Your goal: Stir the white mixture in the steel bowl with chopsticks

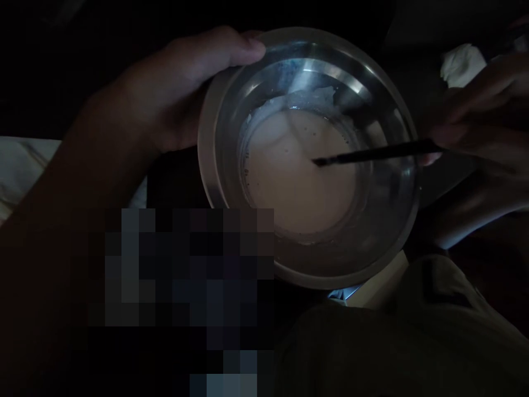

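Observation:
In dim light my left hand (182, 94) grips the left rim of a round steel bowl (384, 231), thumb hooked over the edge. A pale, milky liquid (289, 182) fills the bottom of the bowl. My right hand (479, 121) is at the right of the bowl, fingers pinched on a thin dark stick (376, 153). The stick reaches across the rim, and its tip touches the liquid near the middle.
A white crumpled cloth or paper (458, 63) lies at the upper right. A pale surface (20, 165) shows at the left edge. Dark fabric (413, 342) fills the lower right, and a pixelated patch covers the lower left. Everything else is black.

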Tool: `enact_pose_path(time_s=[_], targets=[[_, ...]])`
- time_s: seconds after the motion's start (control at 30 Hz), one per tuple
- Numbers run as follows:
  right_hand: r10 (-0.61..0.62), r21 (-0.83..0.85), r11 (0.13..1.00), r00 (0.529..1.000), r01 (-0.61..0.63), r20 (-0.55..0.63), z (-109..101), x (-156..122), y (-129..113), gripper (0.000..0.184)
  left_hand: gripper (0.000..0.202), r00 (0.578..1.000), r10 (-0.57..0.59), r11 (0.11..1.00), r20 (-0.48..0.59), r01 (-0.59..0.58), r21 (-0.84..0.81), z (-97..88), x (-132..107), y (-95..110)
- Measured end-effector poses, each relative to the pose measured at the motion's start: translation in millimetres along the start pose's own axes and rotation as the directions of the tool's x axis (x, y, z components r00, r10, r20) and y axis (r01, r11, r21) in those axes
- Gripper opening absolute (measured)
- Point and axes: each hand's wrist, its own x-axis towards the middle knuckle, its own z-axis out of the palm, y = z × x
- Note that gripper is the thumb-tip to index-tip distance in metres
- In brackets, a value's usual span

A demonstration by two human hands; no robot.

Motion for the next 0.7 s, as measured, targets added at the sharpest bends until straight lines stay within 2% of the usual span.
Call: enact_pose_path(time_s=[0.07, 0.13, 0.2, 0.23, 0.4, 0.5, 0.57, 0.63, 0.7], targets=[[0.008, 0.006, 1.0, 0.996, -0.009, 0.091, 3.4, -3.5, -2.2, 0.028, 0.039, 1.0, -0.014, 1.0, -0.013, 0.014, -0.01, 0.2, -0.4, -0.2], [-0.149, 0.03, 0.989, 0.972, 0.146, 0.18, 13.6, -1.3, -7.1, 0.027, 0.038, 1.0, -0.019, 1.0, -0.015, 0.019, -0.02, 0.5, -0.6, -0.5], [-0.314, 0.013, 0.948, 0.931, 0.317, 0.185, 23.6, 5.1, -10.9, 0.022, 0.037, 1.0, -0.012, 1.0, -0.004, 0.012, -0.027, 0.5, -0.6, -0.7], [-0.353, -0.01, 0.933, 0.92, 0.36, 0.172, 26.3, 8.3, -11.4, 0.018, 0.038, 1.0, -0.01, 1.0, 0.002, 0.01, -0.025, 0.3, -0.4, -0.8], [-0.283, -0.062, 0.954, 0.951, 0.293, 0.127, 12.7, 10.5, -3.8, 0.009, 0.042, 1.0, -0.009, 1.0, 0.018, 0.009, -0.003, -1.9, 0.8, -0.7], [-0.26, -0.01, 0.963, 0.942, 0.268, 0.212, 7.3, 7.4, -1.4, 0.014, 0.04, 0.998, 0.005, 1.0, 0.059, -0.003, -0.022, -2.3, 1.2, -0.7], [-0.328, 0.051, 0.944, 0.902, 0.327, 0.279, 13.4, 8.3, -3.9, 0.016, 0.042, 0.995, 0.015, 0.999, 0.1, -0.012, -0.031, -2.3, 1.2, -0.9], [-0.401, 0.057, 0.915, 0.882, 0.399, 0.249, 23.9, 10.2, -9.3, 0.013, 0.046, 0.993, 0.015, 0.999, 0.121, -0.01, -0.042, -2.7, 1.2, -1.3], [-0.375, -0.01, 0.925, 0.916, 0.38, 0.147, 32.5, 10.5, -15.7, 0.01, 0.042, 0.992, 0.013, 0.998, 0.122, -0.005, -0.064, -3.6, 1.3, -1.9]])
